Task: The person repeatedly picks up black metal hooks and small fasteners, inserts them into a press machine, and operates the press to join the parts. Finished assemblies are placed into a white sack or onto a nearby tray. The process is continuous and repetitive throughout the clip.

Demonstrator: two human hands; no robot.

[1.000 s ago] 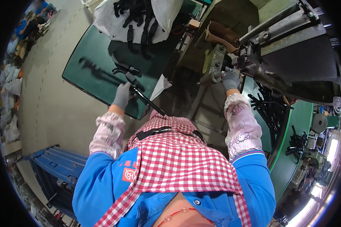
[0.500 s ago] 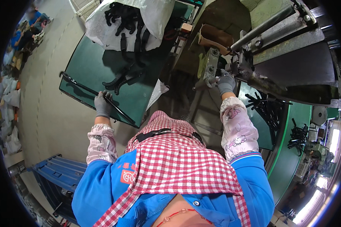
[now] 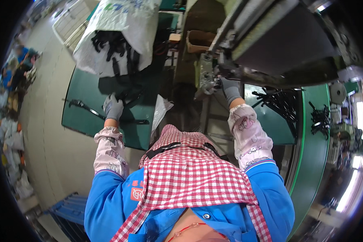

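Reaching into a pile of black parts [image 3: 127,97] on the green table [image 3: 80,117], our left hand [image 3: 113,107] closes on one; our right hand [image 3: 230,89] rests at the machine [image 3: 209,76], grip unclear. Finished parts [image 3: 280,105] lie right; the white bag [image 3: 115,34] remains full.

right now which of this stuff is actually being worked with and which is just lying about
In use:
- left hand on the long black strap lying across the green table
- right hand at the grey machine
- white sack of black straps, right beside the left hand

Lying about:
- loose black straps on the right table
- black pieces further right
- brown box
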